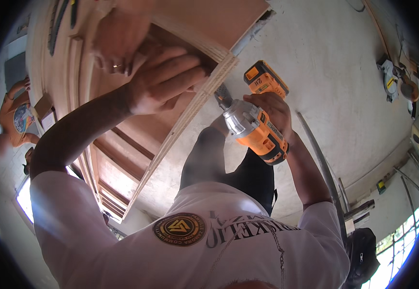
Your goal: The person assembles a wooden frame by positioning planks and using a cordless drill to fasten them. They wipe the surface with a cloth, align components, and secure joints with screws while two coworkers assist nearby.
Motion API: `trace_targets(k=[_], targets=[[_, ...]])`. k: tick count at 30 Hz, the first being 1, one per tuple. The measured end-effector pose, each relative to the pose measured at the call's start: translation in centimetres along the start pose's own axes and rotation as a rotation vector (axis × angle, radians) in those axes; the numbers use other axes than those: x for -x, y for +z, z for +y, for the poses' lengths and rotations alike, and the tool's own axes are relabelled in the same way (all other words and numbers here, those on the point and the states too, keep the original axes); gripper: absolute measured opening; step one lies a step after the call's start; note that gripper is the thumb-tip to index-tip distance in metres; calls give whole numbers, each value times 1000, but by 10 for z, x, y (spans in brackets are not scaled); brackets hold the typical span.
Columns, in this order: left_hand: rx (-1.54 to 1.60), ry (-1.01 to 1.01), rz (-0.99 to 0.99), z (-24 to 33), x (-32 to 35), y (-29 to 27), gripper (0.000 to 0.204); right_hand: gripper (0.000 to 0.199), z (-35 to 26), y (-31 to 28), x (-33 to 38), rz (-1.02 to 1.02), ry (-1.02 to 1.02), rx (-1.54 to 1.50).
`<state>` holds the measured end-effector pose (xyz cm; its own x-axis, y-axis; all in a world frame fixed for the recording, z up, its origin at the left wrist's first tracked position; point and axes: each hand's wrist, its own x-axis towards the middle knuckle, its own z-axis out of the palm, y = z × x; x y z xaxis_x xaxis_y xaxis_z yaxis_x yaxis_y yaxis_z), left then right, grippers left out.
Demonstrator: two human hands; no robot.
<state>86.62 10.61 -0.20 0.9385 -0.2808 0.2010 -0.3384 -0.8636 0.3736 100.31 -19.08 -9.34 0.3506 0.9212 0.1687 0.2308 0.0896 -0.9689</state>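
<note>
My right hand is closed around the handle of an orange cordless drill driver. Its silver nose points up and left, and the tip meets or nearly meets the edge of a plywood panel; the exact contact is hard to make out. My left hand reaches across the inner side of that wooden cabinet frame, fingers stretched out toward the panel's edge, fingertips close to it. Another person's hand, wearing a ring, is just beyond my left hand, blurred and bent over the wood.
More wooden slats belong to the frame at left. A person in an orange shirt is at far left. Right, a miter saw sits on the floor, with a long grey pipe and a black bag nearer.
</note>
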Motion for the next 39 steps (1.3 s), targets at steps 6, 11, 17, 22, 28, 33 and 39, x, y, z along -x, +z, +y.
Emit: trace_targets(k=[6,11,17,22,28,33,39], targets=[[90,-99,-97,10,-3,-10,56,43,-38,7,37,76,-11,195],[4,-560,143,75,-7,7,69,48,-48,3,123,136,227,409],[-283,-788,265,94,-23,51,30,36,-23,-23,191,25,775,625],[-317,-772,229,91,-26,58,40,19,-22,-54,223,-205,791,597],[-323,-821,248,113,-24,38,62,20,-24,-58,238,-63,675,338],[-133,-1005,488,228,15,54,83,23,-22,-69,234,-232,768,216],[338,-1629,805,396,164,87,88,14,45,-75,249,-502,761,514]])
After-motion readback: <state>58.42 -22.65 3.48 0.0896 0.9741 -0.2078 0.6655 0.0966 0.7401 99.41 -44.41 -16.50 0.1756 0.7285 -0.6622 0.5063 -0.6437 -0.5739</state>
